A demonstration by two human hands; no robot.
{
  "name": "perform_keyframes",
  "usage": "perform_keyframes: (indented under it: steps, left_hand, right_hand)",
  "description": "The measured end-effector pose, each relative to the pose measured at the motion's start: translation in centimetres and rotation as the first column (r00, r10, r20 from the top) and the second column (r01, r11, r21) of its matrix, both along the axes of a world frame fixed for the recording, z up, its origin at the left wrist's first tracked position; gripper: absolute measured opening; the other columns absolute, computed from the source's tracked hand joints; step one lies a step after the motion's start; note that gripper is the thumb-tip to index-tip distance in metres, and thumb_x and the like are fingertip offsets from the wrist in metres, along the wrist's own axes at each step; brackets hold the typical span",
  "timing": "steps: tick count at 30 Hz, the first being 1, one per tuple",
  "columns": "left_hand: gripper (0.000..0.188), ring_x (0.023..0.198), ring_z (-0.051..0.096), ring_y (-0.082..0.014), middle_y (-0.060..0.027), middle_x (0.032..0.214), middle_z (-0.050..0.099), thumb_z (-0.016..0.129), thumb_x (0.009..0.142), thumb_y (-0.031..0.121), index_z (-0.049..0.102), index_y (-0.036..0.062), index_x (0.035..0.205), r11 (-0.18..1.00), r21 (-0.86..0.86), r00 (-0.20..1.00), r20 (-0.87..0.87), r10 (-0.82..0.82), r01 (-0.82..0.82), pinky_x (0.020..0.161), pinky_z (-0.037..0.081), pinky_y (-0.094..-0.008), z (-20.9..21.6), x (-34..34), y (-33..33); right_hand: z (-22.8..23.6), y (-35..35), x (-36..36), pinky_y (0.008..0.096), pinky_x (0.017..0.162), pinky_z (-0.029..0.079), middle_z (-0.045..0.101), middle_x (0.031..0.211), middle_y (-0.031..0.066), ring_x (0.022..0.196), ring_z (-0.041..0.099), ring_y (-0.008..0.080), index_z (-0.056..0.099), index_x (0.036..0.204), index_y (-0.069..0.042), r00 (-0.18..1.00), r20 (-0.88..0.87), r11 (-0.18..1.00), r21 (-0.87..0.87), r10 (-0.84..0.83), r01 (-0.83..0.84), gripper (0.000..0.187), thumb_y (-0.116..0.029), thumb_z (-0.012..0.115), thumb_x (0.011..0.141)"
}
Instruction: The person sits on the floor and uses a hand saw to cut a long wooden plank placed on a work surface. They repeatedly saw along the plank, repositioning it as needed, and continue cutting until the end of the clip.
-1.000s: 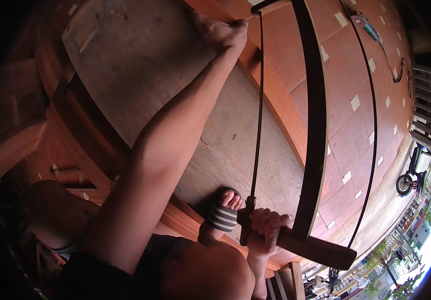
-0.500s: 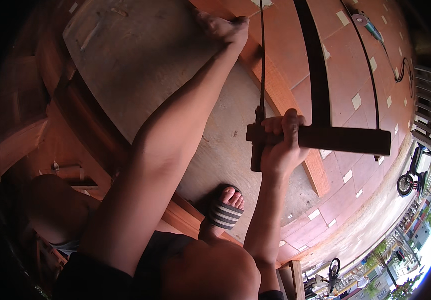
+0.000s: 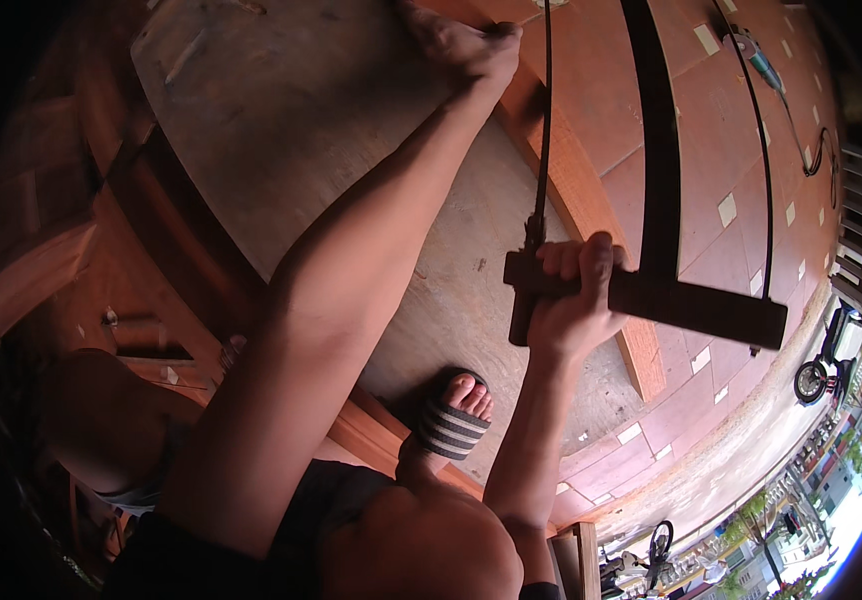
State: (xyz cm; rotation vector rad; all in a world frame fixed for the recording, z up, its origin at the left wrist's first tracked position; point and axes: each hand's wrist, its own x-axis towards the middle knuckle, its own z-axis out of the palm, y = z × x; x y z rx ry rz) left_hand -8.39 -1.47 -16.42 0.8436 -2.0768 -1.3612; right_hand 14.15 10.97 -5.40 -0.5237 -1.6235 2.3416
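My right hand (image 3: 576,300) is closed around the end bar of a dark wooden frame saw (image 3: 663,180), near the lower end of its thin blade. The saw's long middle beam and a tension wire run away from me, to the right of the blade. My left arm stretches far forward. At its end my left hand (image 3: 476,50) presses on a reddish wooden plank (image 3: 591,220), thumb on one side and fingers on the other. Those fingers are dim and partly cut off by the top edge. The blade's far end is out of view.
Under the plank lies a large grey board (image 3: 351,150). My slippered foot (image 3: 456,418) rests on it. Curved wooden pieces (image 3: 41,270) are stacked at the left. An angle grinder (image 3: 756,62) with a cord lies on the tiled floor (image 3: 691,390); motorbikes (image 3: 821,370) stand beyond.
The saw has come slightly toward me in my right hand, and its end bar has tilted down at the right. The view has shifted a little; my left hand keeps its place on the plank.
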Motion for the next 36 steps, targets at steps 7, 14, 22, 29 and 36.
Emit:
perform_keyframes:
  steps: [7, 14, 22, 29, 36]
  left_hand:
    - [0.092, 0.117, 0.057, -0.0319, -0.0224, 0.127, 0.05, 0.095, 0.062, 0.013, 0.037, -0.0083, 0.131, 0.999, -0.014, 0.994, -0.102, -0.047, 0.045, 0.105, 0.048, -0.0425, 0.9, 0.8, 1.0]
    - [0.11, 0.132, 0.047, -0.0402, -0.0318, 0.142, 0.042, 0.095, 0.065, 0.027, 0.03, -0.0119, 0.145, 0.97, -0.237, 0.991, -0.135, 0.024, -0.055, 0.113, 0.041, -0.0454, -3.1, -0.8, -1.5]
    - [0.092, 0.116, 0.058, -0.0312, -0.0209, 0.126, 0.051, 0.095, 0.061, 0.012, 0.039, -0.007, 0.131, 0.994, -0.105, 0.981, -0.196, -0.012, -0.009, 0.103, 0.05, -0.0409, -1.7, -0.6, -1.3]
    - [0.092, 0.117, 0.057, -0.0325, -0.0225, 0.126, 0.049, 0.094, 0.063, 0.016, 0.038, -0.0065, 0.132, 1.0, -0.017, 0.985, -0.174, -0.003, 0.0, 0.105, 0.048, -0.0433, -1.4, -0.2, -0.6]
    - [0.118, 0.135, 0.047, -0.0455, -0.0354, 0.146, 0.041, 0.095, 0.066, 0.03, 0.027, -0.0142, 0.152, 0.967, -0.241, 0.996, -0.053, 0.074, -0.085, 0.117, 0.038, -0.0485, -1.8, -0.4, -0.9]
  right_hand:
    - [2.6, 0.3, 3.8, 0.0386, 0.068, 0.049, 0.045, 0.066, 0.0042, 0.061, 0.048, 0.0178, 0.049, 0.081, -0.007, 0.995, 0.102, 1.0, 0.011, -0.011, 0.01, 0.025, -0.012, 0.062, 0.102]
    - [8.8, 1.1, 22.4, 0.042, 0.067, 0.049, 0.052, 0.068, 0.0069, 0.061, 0.052, 0.0205, 0.043, 0.089, -0.009, 0.997, 0.068, 0.999, 0.004, 0.039, -0.039, 0.026, -0.023, 0.057, 0.107]
    - [0.9, -0.9, -3.0, 0.0346, 0.061, 0.049, 0.053, 0.065, 0.0068, 0.058, 0.051, 0.0153, 0.048, 0.075, -0.004, 0.999, 0.053, 1.0, 0.005, -0.001, 0.001, 0.036, -0.016, 0.067, 0.103]
    - [4.4, 0.5, 10.2, 0.038, 0.062, 0.046, 0.04, 0.062, 0.0022, 0.056, 0.042, 0.0161, 0.043, 0.081, -0.01, 0.998, 0.038, 0.999, -0.017, 0.052, -0.051, 0.03, -0.016, 0.059, 0.105]
    - [7.0, 0.6, 19.2, 0.0386, 0.062, 0.047, 0.049, 0.065, 0.0066, 0.058, 0.05, 0.0192, 0.042, 0.087, -0.008, 0.999, -0.001, 0.999, -0.02, 0.043, -0.043, 0.026, -0.018, 0.054, 0.108]
